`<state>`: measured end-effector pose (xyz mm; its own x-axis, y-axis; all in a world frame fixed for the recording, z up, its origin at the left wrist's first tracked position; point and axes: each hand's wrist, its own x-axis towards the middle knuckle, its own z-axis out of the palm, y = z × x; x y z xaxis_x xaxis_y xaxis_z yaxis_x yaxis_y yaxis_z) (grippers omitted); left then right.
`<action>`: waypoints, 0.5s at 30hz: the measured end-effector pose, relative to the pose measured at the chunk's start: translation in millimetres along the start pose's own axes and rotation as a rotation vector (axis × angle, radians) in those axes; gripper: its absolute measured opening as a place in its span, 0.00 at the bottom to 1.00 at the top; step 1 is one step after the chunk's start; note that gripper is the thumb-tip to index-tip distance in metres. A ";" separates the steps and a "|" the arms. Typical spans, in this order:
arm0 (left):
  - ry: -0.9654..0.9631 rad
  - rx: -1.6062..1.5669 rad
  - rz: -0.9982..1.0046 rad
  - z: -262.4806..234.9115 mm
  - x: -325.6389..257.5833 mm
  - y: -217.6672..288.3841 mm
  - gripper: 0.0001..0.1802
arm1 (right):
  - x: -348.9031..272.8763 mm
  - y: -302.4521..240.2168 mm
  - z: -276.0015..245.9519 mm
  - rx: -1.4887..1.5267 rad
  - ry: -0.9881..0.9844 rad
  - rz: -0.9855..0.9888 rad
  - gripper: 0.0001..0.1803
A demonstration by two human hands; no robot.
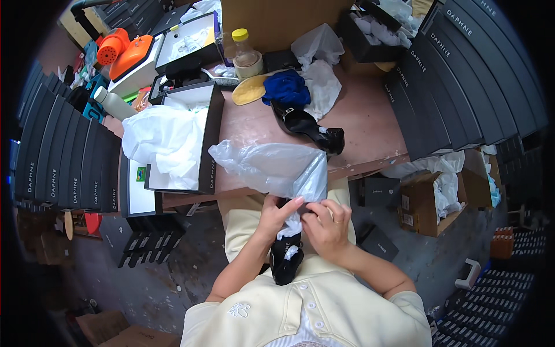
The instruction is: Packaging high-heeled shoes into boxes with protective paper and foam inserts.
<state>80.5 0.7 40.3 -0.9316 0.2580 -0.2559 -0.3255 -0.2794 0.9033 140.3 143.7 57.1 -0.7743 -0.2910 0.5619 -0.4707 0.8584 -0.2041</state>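
She has a glossy black high-heeled shoe [286, 257] in her lap, below the table edge. Both the left hand [276, 215] and right hand [328, 224] pinch a clear crinkled plastic bag [274, 168] at its mouth. On the table an open black shoebox [191, 139] holds white tissue paper [162, 141]; a second black shoe [306, 127] lies beside it.

On my lap lies a shoe [285, 254], with the plastic bag [277, 168] just beyond it, draped over the tabletop [364, 127] edge. Far of the bag rests a second shoe [306, 127]; left stands an open box [185, 139] holding tissue paper [162, 139].
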 end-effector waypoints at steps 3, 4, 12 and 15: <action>-0.016 0.028 -0.046 1.3 0.7 3.9 0.27 | 12.4 13.1 11.6 0.045 0.233 0.083 0.29; -0.023 0.039 -0.064 0.9 0.3 4.3 0.28 | 23.9 16.3 9.4 0.070 0.279 0.124 0.30; 0.031 0.016 0.126 15.3 -1.0 -18.1 0.19 | 44.8 25.6 33.8 -0.140 -0.036 0.347 0.39; 0.070 -0.034 0.073 4.4 -4.8 -21.8 0.16 | 61.0 21.0 -19.4 0.182 -0.287 0.182 0.43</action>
<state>92.8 9.7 23.3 -0.9618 0.1706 -0.2143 -0.2604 -0.3266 0.9086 91.4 152.2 102.6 -0.9269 -0.2695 0.2613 -0.3621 0.8253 -0.4332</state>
